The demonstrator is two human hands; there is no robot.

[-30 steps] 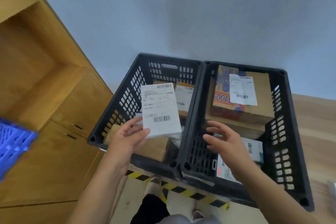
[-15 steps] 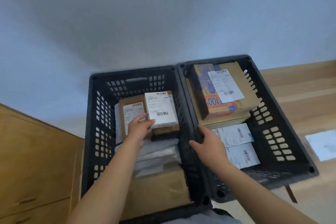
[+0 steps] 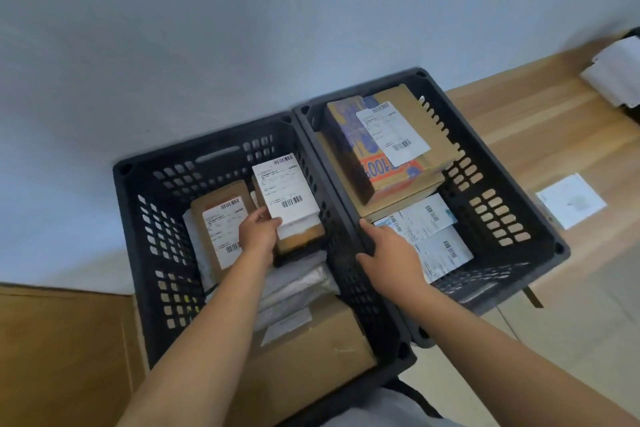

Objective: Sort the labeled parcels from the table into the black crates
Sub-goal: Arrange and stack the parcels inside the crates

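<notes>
Two black crates stand side by side below me. Inside the left crate (image 3: 145,253), my left hand (image 3: 258,234) grips a small white labeled parcel (image 3: 285,194) by its near edge, resting it on a brown box (image 3: 301,241). Beside it lies another brown labeled box (image 3: 221,225). My right hand (image 3: 388,253) clasps the rim between the crates. The right crate (image 3: 502,229) holds a large printed cardboard box (image 3: 381,146) and flat white labeled parcels (image 3: 429,236).
A large brown carton (image 3: 311,364) and grey plastic mailers (image 3: 298,288) fill the near part of the left crate. A white sheet (image 3: 571,204) lies on the wooden floor at right, a white object (image 3: 616,76) farther right. A wooden cabinet (image 3: 59,357) stands at left.
My left hand carried the white parcel down into the left crate and set it on the brown box. My right hand dropped onto the rim between the crates. The view tilted down.
</notes>
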